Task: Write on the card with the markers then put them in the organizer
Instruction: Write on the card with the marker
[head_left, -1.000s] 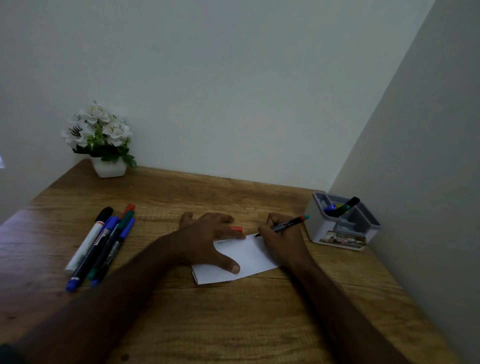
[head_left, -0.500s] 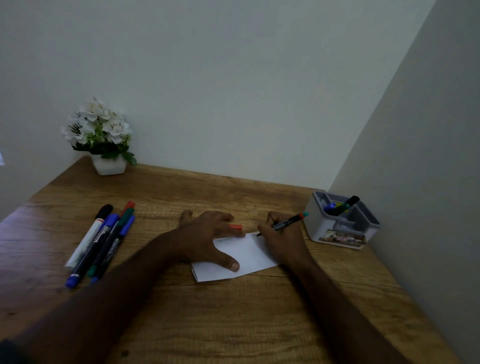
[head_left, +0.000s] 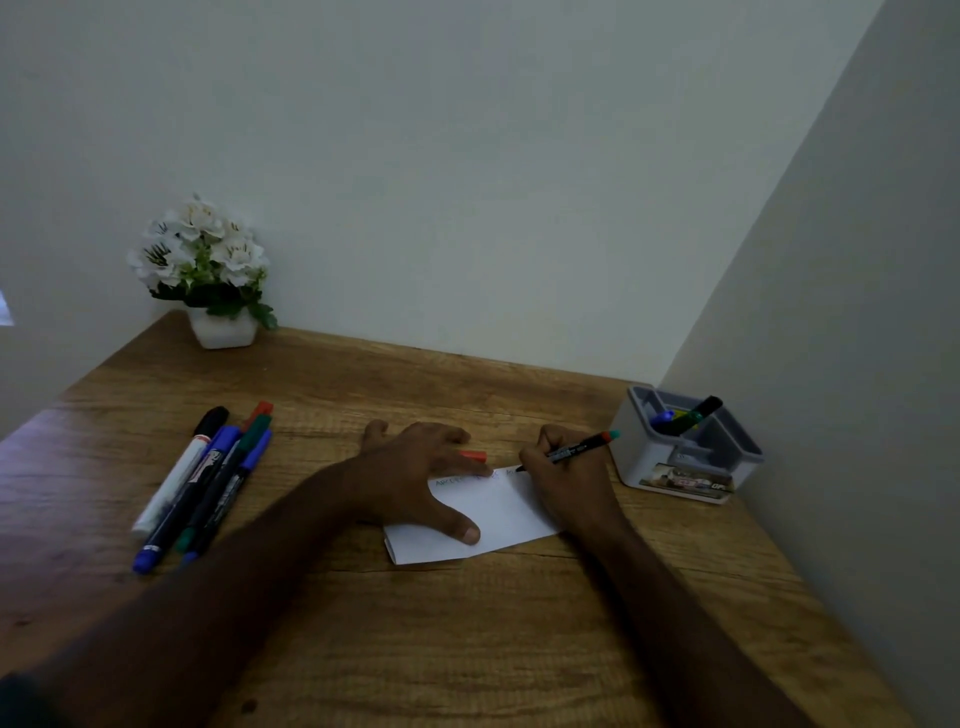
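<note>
Little is changing since the earlier frames: both hands are keeping their places on the card, and only the pen tip is creeping along the top line. Right hand (head_left: 566, 480) is gripping a black marker (head_left: 571, 451), fingers curled around the barrel, its tip touching the upper edge of the white card (head_left: 506, 512) and its teal end, with an orange band just below it, pointing toward the organizer (head_left: 675, 467). Left hand (head_left: 415, 467) is lying flat on the card with fingers spread, thumb pressing near the lower edge. Just beyond its fingertips an orange cap (head_left: 474, 456) is lying on the wooden desk (head_left: 467, 649). Faint handwriting is running along the card's top edge, too small to read. Left of the hands, a row of markers (head_left: 208, 483) is lying side by side, with black, blue, red and green ends; their barrel print is illegible. Near the right wall, the grey and white organizer is holding a black marker (head_left: 696, 413) and a blue one (head_left: 664, 417) in its back compartment; a picture label on its front is blurred. White flowers in a white pot (head_left: 210, 275) are standing at the back left corner.
</note>
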